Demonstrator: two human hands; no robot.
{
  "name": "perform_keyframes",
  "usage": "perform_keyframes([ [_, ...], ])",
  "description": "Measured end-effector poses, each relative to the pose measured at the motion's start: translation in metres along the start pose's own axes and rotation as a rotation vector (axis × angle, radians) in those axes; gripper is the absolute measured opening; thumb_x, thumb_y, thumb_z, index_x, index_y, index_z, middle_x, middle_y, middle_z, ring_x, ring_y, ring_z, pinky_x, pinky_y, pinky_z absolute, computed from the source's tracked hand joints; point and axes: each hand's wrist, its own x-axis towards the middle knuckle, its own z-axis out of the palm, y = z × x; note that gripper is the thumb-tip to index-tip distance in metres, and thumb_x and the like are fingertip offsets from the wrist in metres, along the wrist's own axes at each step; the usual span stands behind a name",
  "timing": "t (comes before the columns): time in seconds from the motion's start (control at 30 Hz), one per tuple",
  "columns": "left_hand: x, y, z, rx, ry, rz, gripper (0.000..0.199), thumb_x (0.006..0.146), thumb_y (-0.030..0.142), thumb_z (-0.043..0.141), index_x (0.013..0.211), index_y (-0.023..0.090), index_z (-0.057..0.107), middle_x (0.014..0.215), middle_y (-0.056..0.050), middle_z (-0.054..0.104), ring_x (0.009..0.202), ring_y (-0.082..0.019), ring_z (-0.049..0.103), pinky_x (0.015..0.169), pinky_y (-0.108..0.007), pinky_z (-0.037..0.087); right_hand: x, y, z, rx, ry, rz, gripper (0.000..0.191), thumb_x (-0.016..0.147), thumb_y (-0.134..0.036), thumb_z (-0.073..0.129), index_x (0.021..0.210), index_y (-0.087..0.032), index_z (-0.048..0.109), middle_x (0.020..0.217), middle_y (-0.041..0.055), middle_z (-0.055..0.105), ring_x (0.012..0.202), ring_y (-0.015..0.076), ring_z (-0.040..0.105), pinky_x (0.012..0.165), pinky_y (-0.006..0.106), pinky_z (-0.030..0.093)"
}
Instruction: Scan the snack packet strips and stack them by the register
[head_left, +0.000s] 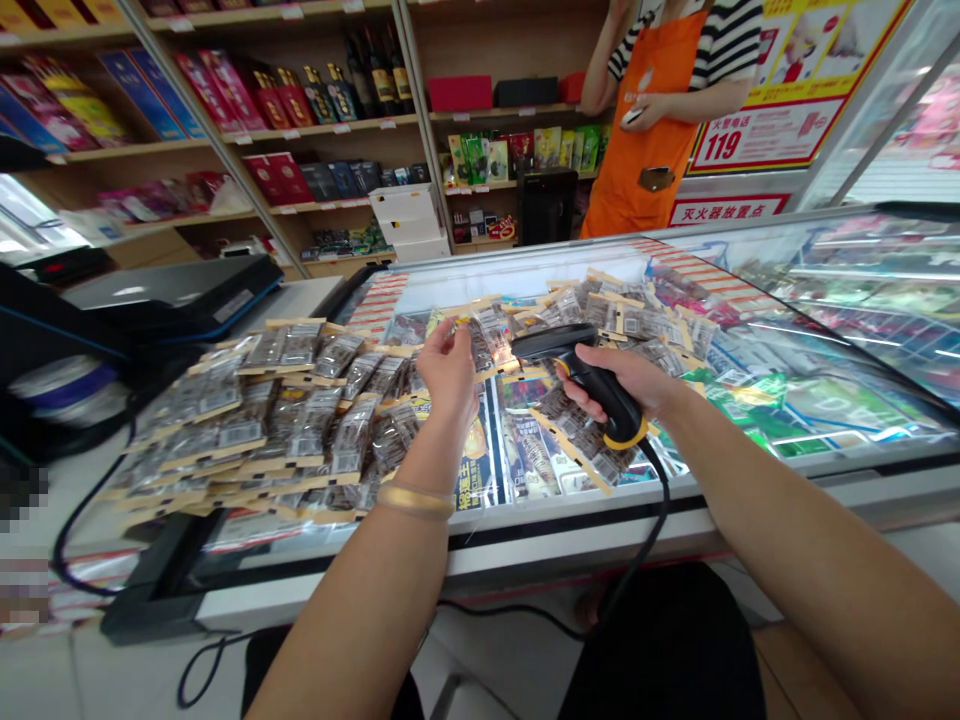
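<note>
My right hand (619,378) is wrapped round a black handheld barcode scanner (611,395) with yellow trim. The scanner's head points left, and a bright spot of light falls on the packets in front of it. My left hand (448,375), with a gold bangle at the wrist, is closed in a pinch at the edge of a small clear packet (491,328) with dark contents. A large heap of similar packets (300,410) lies to the left of that hand. More packets (637,310) are spread behind and beside the scanner.
The packets lie on the glass top of a chest freezer (540,515) holding colourful packs. The scanner's cable (656,510) hangs over the front edge. Left is a black counter device (180,290). Beyond stand stocked shelves (337,130) and a person in an orange apron (645,120).
</note>
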Motion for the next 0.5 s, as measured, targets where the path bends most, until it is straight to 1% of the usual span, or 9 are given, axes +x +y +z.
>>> perform_keyframes([
  [0.1, -0.002, -0.001, 0.000, 0.038, 0.008, -0.004, 0.030, 0.082, 0.024, 0.064, 0.110, 0.013, 0.070, 0.072, 0.001, 0.066, 0.067, -0.010, 0.062, 0.067, -0.021, 0.049, -0.002, -0.001, 0.000, 0.010, 0.002, -0.020, 0.035, 0.083, -0.050, 0.067, 0.089, -0.016, 0.059, 0.060, 0.0001, 0.056, 0.043, 0.0104, 0.047, 0.038, 0.021, 0.042],
  [0.17, -0.004, 0.000, 0.001, 0.052, -0.003, -0.036, 0.031, 0.083, 0.023, 0.063, 0.112, 0.013, 0.069, 0.074, 0.001, 0.067, 0.067, -0.010, 0.063, 0.068, -0.021, 0.050, -0.004, -0.003, 0.000, 0.034, 0.013, -0.045, 0.035, 0.081, -0.050, 0.067, 0.088, -0.017, 0.059, 0.060, 0.0001, 0.055, 0.043, 0.0106, 0.046, 0.037, 0.022, 0.040],
  [0.27, -0.006, 0.010, 0.002, 0.044, -0.015, -0.082, 0.032, 0.085, 0.020, 0.062, 0.115, 0.011, 0.068, 0.075, 0.000, 0.068, 0.068, -0.011, 0.064, 0.069, -0.022, 0.050, -0.006, -0.007, 0.004, 0.062, 0.069, -0.094, 0.035, 0.080, -0.051, 0.067, 0.089, -0.018, 0.061, 0.062, 0.0003, 0.054, 0.044, 0.0103, 0.043, 0.038, 0.022, 0.037],
  [0.33, -0.003, 0.024, 0.000, 0.033, -0.038, -0.061, 0.032, 0.085, 0.020, 0.061, 0.116, 0.011, 0.067, 0.075, -0.001, 0.068, 0.071, -0.011, 0.065, 0.070, -0.023, 0.051, -0.005, -0.011, 0.012, 0.058, 0.101, -0.124, 0.035, 0.080, -0.052, 0.066, 0.089, -0.018, 0.063, 0.063, 0.0006, 0.053, 0.045, 0.0100, 0.041, 0.039, 0.023, 0.036],
  [0.4, 0.003, 0.044, -0.008, 0.027, -0.080, 0.001, 0.032, 0.085, 0.022, 0.062, 0.115, 0.012, 0.067, 0.078, -0.002, 0.070, 0.074, -0.013, 0.066, 0.071, -0.024, 0.052, -0.001, -0.015, 0.025, 0.038, 0.105, -0.148, 0.035, 0.082, -0.053, 0.064, 0.089, -0.019, 0.063, 0.063, 0.0007, 0.051, 0.045, 0.0099, 0.040, 0.039, 0.024, 0.035],
  [0.43, 0.008, 0.055, -0.015, 0.028, -0.101, 0.043, 0.032, 0.085, 0.023, 0.063, 0.114, 0.012, 0.068, 0.080, -0.004, 0.071, 0.076, -0.013, 0.067, 0.073, -0.025, 0.053, 0.002, -0.016, 0.034, 0.030, 0.093, -0.158, 0.034, 0.082, -0.053, 0.063, 0.088, -0.019, 0.063, 0.063, 0.0007, 0.051, 0.045, 0.0099, 0.040, 0.040, 0.024, 0.035],
  [0.5, 0.021, 0.078, -0.035, 0.047, -0.125, 0.142, 0.030, 0.083, 0.025, 0.065, 0.110, 0.013, 0.070, 0.085, -0.006, 0.073, 0.078, -0.015, 0.067, 0.075, -0.028, 0.054, 0.012, -0.017, 0.053, 0.029, 0.050, -0.170, 0.034, 0.083, -0.053, 0.062, 0.088, -0.019, 0.062, 0.063, 0.0004, 0.051, 0.045, 0.0096, 0.040, 0.040, 0.024, 0.035],
])
